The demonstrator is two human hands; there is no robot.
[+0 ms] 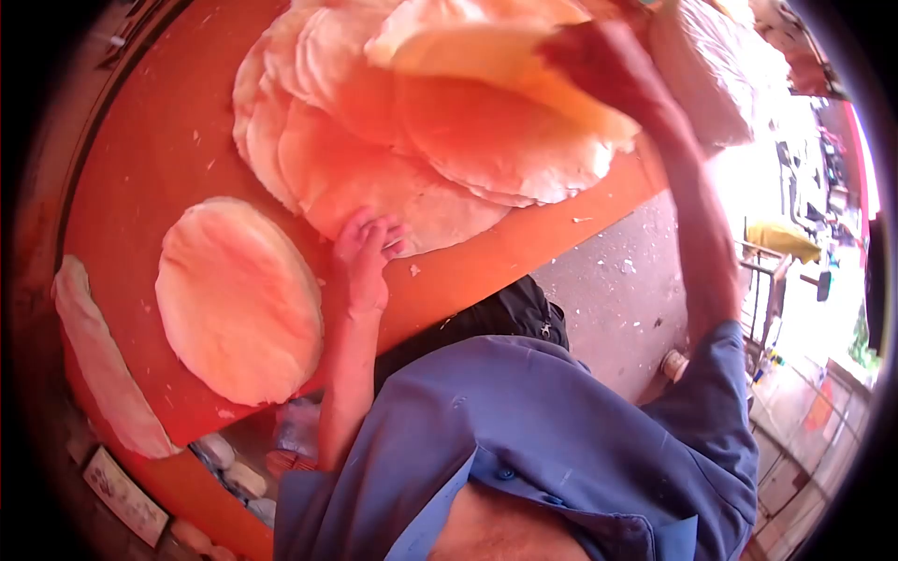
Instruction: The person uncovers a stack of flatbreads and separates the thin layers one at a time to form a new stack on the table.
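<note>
A wide pile of thin round flatbreads (327, 140) overlaps on the orange table in front of me. My right hand (599, 65), smeared by motion, reaches over the far right of the pile. It grips the edge of a blurred flatbread (477, 51) that looks lifted off the others. At the near edge of the pile, my left hand (369, 238) rests with loosely curled fingers slightly apart. I see nothing gripped in it. A single flatbread (238, 299) lies flat to the left of that hand.
Along the left edge of the orange table (140, 178) lies a long folded or rolled piece of bread (108, 365). A pale sack (706, 70) stands at the far right. Below the table edge are a black bag (505, 318) and a clear plastic container (297, 430).
</note>
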